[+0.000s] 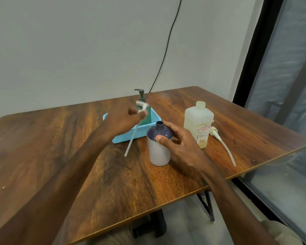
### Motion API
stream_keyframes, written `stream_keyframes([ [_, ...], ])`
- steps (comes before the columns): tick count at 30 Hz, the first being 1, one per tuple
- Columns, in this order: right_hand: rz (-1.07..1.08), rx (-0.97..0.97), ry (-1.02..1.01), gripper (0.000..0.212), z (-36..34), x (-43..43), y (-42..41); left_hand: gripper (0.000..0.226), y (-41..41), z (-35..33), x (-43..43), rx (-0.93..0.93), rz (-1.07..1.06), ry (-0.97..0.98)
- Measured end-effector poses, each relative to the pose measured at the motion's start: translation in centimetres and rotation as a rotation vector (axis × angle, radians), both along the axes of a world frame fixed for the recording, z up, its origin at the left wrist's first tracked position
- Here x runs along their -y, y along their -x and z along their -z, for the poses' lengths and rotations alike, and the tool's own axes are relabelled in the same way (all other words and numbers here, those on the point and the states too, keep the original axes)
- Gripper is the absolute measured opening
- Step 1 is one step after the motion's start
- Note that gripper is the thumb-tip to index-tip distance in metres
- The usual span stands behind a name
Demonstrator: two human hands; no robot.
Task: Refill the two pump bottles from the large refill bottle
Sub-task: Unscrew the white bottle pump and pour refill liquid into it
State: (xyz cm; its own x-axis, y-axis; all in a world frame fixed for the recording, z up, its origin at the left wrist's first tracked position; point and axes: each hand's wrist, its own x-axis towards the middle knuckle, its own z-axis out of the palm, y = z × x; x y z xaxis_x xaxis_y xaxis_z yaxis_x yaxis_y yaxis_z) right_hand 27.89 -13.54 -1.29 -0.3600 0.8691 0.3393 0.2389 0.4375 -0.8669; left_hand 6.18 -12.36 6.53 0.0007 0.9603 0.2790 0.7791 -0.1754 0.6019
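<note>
fingers (pixel 143 114) of the left hand (pixel 122 122) pinched a white pump (pixel 142 105); the right hand (pixel 181 145) gripped the open purple bottle (pixel 158 153), with the refill bottle (pixel 198 121) just beyond its fingertips.

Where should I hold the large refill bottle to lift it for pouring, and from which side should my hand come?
Probably the middle of the large refill bottle, across its flat sides below the shoulder: it stands upright with the neck open. Come from its right, above the loose pump lying by its base; the right hand and purple bottle crowd its left.
</note>
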Motion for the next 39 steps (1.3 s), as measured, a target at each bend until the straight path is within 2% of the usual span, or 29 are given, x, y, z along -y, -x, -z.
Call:
stream_keyframes([
  [3,0.007,0.009,-0.008,0.058,0.2,-0.4,-0.2,0.044,-0.2,3.0,0.6,-0.103,0.019,0.121],
  [8,0.007,0.022,-0.017,0.06,0.2,-0.5,-0.3,0.019,0.2,6.3,1.1,-0.206,0.041,0.151],
  [10,0.011,0.022,-0.017,0.061,0.3,-0.5,-0.3,0.036,-0.1,7.6,1.2,-0.233,0.045,0.167],
  [12,0.025,0.03,-0.017,0.063,0.4,-0.5,-0.1,0.041,-0.3,8.7,1.0,-0.262,0.007,0.151],
  [15,0.029,0.027,-0.015,0.062,0.5,-0.4,-0.1,0.02,-0.3,9.4,0.7,-0.28,0.002,0.115],
  [20,0.033,0.037,-0.022,0.062,-0.1,0.0,-0.2,0.045,0.6,8.9,1.1,-0.298,0.086,0.104],
  [22,0.044,0.065,-0.04,0.058,-0.5,0.1,-0.6,0.052,0.6,8.2,1.4,-0.308,0.18,0.063],
  [26,0.04,0.095,-0.035,0.046,-1.3,0.6,-1.5,0.084,-1.5,6.5,3.0,-0.132,0.359,-0.005],
  [31,0.13,0.115,-0.023,0.073,-1.0,1.5,-2.6,0.075,-4.6,6.7,2.5,0.043,0.309,-0.04],
  [33,0.198,0.098,-0.027,0.075,-0.9,2.5,-3.5,0.075,-5.0,7.0,2.0,0.078,0.303,-0.009],
  [37,0.526,-0.074,-0.206,0.029,-0.8,3.9,-6.3,0.072,-5.6,7.2,1.3,0.138,0.29,0.012],
  [39,0.697,-0.13,-0.225,0.03,-0.3,3.3,-7.5,0.071,-6.0,7.3,1.0,0.174,0.288,0.007],
])
